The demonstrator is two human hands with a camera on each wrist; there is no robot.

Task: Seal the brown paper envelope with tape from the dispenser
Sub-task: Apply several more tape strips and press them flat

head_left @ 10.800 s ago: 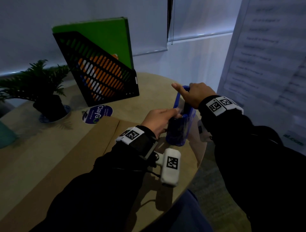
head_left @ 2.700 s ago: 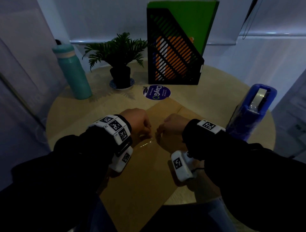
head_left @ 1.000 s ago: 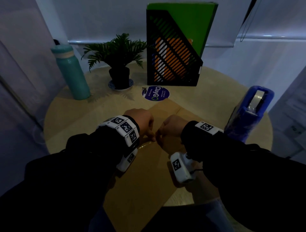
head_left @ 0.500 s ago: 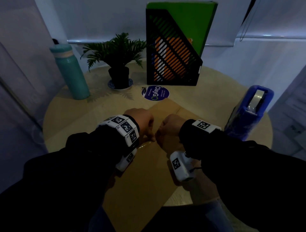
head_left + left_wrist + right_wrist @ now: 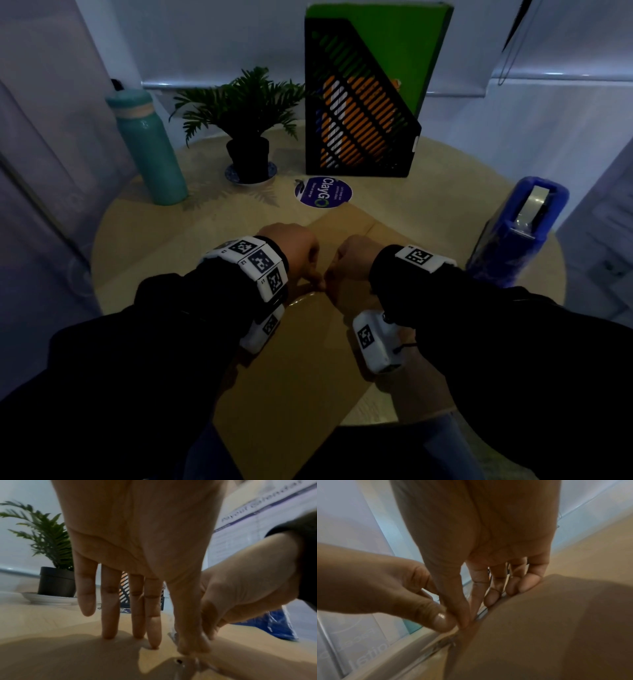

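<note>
Head view showed the brown envelope (image 5: 301, 359) flat under both hands; left hand (image 5: 294, 247) pressed with straight fingers, right hand (image 5: 352, 255) perhaps pinched clear tape (image 5: 172, 632)

Office setting: round desk (image 5: 212, 222); mesh file holder (image 5: 356, 113) with folders, potted plant (image 5: 246, 113) left of it, wall calendar (image 5: 257, 520).

Round wooden table (image 5: 144, 236). Far side, left to right: teal bottle (image 5: 150, 147), upright; potted plant (image 5: 248, 116) on saucer (image 5: 233, 173); black mesh file holder (image 5: 356, 113) with green folder (image 5: 404, 48). Round purple sticker (image 5: 323, 192) just before holder. Printed poster (image 5: 267, 515) at right.
</note>
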